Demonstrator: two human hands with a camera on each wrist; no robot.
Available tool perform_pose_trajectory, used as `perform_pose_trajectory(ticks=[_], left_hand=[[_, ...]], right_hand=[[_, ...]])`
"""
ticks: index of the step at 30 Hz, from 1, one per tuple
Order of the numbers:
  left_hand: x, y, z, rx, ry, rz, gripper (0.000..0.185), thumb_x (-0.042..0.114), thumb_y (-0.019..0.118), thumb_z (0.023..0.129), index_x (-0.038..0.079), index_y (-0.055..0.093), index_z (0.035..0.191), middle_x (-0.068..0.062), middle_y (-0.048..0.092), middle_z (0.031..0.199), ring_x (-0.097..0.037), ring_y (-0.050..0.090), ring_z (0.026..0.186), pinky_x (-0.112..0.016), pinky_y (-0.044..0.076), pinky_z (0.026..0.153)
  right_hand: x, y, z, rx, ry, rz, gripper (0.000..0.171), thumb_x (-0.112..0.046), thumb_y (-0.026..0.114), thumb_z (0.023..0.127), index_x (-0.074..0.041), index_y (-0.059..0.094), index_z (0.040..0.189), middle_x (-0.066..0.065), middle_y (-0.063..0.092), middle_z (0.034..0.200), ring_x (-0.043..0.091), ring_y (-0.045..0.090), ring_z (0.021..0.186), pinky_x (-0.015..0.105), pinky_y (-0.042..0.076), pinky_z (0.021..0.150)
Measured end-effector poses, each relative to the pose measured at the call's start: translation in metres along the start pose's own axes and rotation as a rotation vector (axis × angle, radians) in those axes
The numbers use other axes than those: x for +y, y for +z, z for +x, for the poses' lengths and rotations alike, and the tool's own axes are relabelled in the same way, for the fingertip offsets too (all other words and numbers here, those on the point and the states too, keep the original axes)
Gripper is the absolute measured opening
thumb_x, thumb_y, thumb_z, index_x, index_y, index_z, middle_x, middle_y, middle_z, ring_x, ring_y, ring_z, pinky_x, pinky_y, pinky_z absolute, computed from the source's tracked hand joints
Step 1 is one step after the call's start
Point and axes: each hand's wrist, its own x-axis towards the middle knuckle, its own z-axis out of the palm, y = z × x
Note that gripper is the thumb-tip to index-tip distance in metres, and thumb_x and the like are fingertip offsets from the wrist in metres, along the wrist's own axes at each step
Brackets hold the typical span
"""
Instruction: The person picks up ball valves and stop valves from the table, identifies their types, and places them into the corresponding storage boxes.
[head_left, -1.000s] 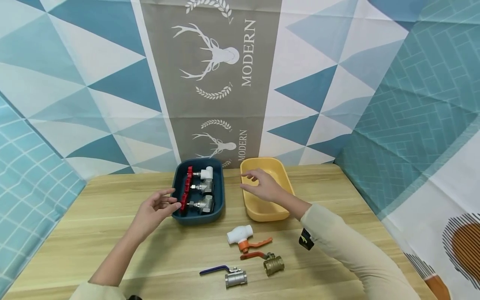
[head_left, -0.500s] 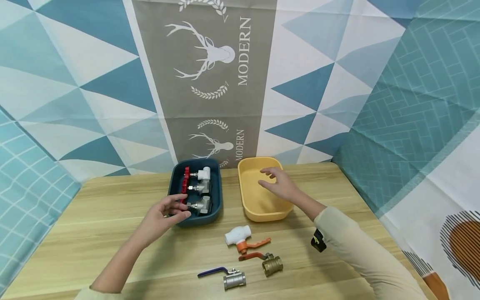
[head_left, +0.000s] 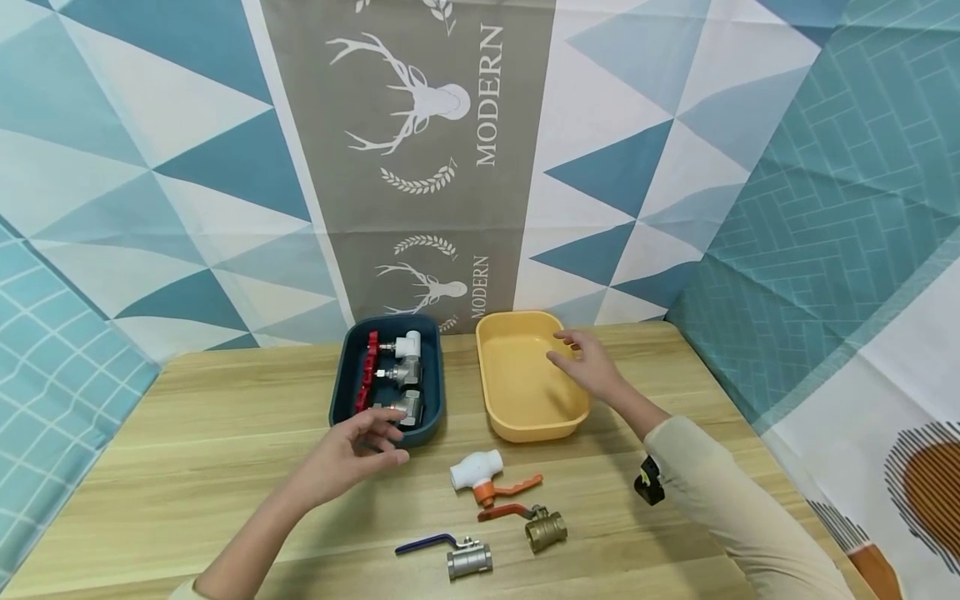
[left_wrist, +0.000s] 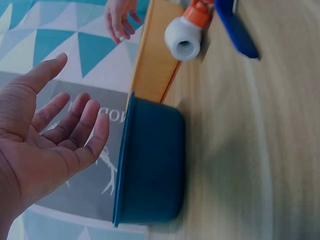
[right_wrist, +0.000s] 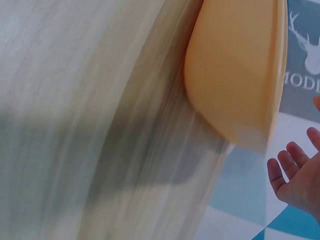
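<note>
My left hand [head_left: 348, 462] hovers over the near edge of the dark blue bin [head_left: 433, 367], fingers relaxed and holding nothing. Three valves with red handwheels lie in that bin: a white-ended one [head_left: 408, 344] at the back, a metal one [head_left: 407, 372] in the middle, and another metal one [head_left: 409, 407] partly covered by my fingers. Over the right side of the yellow bin [head_left: 525, 430] is my right hand [head_left: 592, 367], its fingers loosely bent around nothing. The left wrist view shows the left palm [left_wrist: 45, 150] with fingers spread beside the blue bin.
In front of the bins lie a white ball valve [head_left: 477, 471] with an orange lever, a brass ball valve [head_left: 546, 531] with a red lever, and a steel ball valve [head_left: 469, 560] with a blue lever. A patterned cloth [head_left: 600, 208] hangs behind the wooden table [head_left: 150, 467].
My left hand has moved right and nearer to me, across the front of the blue bin. My right hand has shifted right over the yellow bin. The valves have stayed put.
</note>
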Motion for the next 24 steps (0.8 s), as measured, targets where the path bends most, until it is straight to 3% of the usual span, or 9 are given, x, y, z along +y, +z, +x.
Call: perform_pose_trajectory(ticks=[10,17,24], left_hand=[[0.004,0.024,-0.002,-0.076,-0.025,-0.017,0.054,0.03,0.074,0.079,0.011,0.054,0.126,-0.014,0.059,0.112,-0.028,0.056,0.099,-0.023,0.052,0.077],[0.002,0.041,-0.004,-0.138,-0.003,0.035,0.053,0.032,0.075,0.079,0.015,0.056,0.124,-0.011,0.06,0.109,-0.026,0.056,0.096,-0.031,0.053,0.079],[0.0,0.056,-0.007,-0.193,0.059,0.095,0.057,0.035,0.076,0.076,0.01,0.057,0.123,-0.008,0.063,0.106,-0.024,0.057,0.094,-0.028,0.051,0.076]], right_hand=[[0.017,-0.003,0.0,0.035,0.108,-0.008,0.049,-0.026,0.061,0.091,-0.001,0.05,0.131,0.021,0.049,0.129,0.038,0.05,0.114,0.05,0.044,0.095],[0.025,0.002,-0.002,0.045,0.153,0.014,0.05,-0.023,0.058,0.092,0.001,0.046,0.135,0.024,0.051,0.122,0.038,0.05,0.109,0.049,0.047,0.09],[0.033,0.009,-0.005,0.046,0.162,0.026,0.048,-0.015,0.057,0.092,0.005,0.043,0.134,0.026,0.053,0.119,0.04,0.054,0.107,0.048,0.05,0.088]])
